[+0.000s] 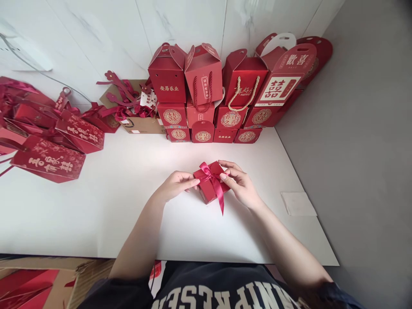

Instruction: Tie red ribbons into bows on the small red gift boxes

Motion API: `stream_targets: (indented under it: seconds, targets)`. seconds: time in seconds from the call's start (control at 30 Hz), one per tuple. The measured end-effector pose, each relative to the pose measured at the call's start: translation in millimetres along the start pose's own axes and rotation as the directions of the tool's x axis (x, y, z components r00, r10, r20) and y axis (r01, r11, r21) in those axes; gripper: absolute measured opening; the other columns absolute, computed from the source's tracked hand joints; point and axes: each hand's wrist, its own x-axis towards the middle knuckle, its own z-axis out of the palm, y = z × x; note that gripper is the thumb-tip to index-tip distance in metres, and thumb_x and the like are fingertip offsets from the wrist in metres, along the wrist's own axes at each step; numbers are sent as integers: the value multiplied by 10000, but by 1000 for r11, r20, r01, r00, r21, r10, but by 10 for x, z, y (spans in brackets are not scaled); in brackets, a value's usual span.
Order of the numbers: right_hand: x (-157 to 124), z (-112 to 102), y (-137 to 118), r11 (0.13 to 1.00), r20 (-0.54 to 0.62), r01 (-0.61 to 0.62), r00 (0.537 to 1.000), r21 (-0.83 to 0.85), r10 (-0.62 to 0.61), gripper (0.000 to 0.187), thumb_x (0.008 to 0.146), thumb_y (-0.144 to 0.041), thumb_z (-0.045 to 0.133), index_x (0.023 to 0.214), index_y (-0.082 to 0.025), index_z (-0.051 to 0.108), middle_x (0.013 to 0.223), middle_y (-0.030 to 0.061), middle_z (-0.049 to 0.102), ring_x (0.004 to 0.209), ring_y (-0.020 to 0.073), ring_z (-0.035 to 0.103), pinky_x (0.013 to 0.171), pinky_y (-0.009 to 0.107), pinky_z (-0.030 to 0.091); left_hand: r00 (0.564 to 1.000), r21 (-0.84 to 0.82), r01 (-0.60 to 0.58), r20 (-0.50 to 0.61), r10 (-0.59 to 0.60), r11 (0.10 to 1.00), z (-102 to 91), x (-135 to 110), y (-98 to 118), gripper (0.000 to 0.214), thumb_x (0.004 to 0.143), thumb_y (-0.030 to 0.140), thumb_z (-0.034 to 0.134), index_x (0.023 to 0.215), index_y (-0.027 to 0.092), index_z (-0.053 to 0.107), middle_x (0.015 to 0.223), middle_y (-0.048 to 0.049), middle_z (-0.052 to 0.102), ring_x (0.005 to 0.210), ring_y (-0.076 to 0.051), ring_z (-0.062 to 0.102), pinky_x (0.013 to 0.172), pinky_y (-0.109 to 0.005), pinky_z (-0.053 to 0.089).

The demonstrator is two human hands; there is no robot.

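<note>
A small red gift box (209, 194) rests on the white table in front of me, with a glossy pink-red ribbon (218, 195) tied in a bow on its top. One ribbon tail hangs over the box's near side. At the box's left corner, my left hand (176, 184) is closed, its thumb and fingers pinching the left part of the ribbon. My right hand (242, 185) is on the opposite side, thumb and index finger pinched on the ribbon's right part. Its other fingers curl past the box's far right edge, partly hidden.
Stacked red gift boxes (172, 88) stand against the tiled wall. A cardboard box (143, 125) holds ribbons and tags. Red bags (51, 159) lie at the left. A white paper square (298, 204) lies near the grey partition (363, 150). An open carton (61, 287) sits below the table's front edge.
</note>
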Motion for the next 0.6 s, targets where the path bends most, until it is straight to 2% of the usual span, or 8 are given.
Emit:
stream_targets:
  seconds: [0.3, 0.43, 0.5, 0.6]
  targets:
    - [41, -96, 29, 996, 9, -30, 1000, 89, 29, 313, 901, -444, 613, 687, -218, 628, 1376, 70, 541, 1341, 260, 462, 1078, 414, 377, 995, -56, -58, 73, 62, 997, 64, -5, 31, 296, 819, 398, 669, 661, 154, 615, 757, -28, 693, 723, -141, 610, 703, -269, 462]
    - [69, -89, 87, 981, 25, -59, 998, 184, 56, 337, 902, -440, 613, 657, -208, 610, 1346, 62, 567, 1303, 261, 493, 1066, 411, 369, 990, -24, -71, 122, 73, 997, 60, 0, 35, 272, 811, 399, 677, 701, 151, 649, 778, -31, 700, 757, -158, 624, 732, -283, 466]
    - [81, -80, 109, 970, 25, -77, 997, 231, 73, 356, 903, -443, 610, 639, -205, 616, 1323, 58, 584, 1285, 262, 504, 1066, 408, 362, 985, -1, -66, 161, 65, 998, 39, -6, 35, 261, 808, 401, 680, 729, 152, 668, 807, -36, 708, 789, -170, 632, 756, -291, 469]
    - [85, -76, 101, 960, 56, -102, 994, 260, 90, 377, 919, -459, 584, 650, -207, 663, 1317, 52, 586, 1263, 262, 518, 1061, 404, 366, 960, 113, -51, 280, 18, 992, -13, -29, 30, 290, 793, 436, 693, 740, 151, 686, 802, -36, 693, 769, -173, 618, 737, -290, 460]
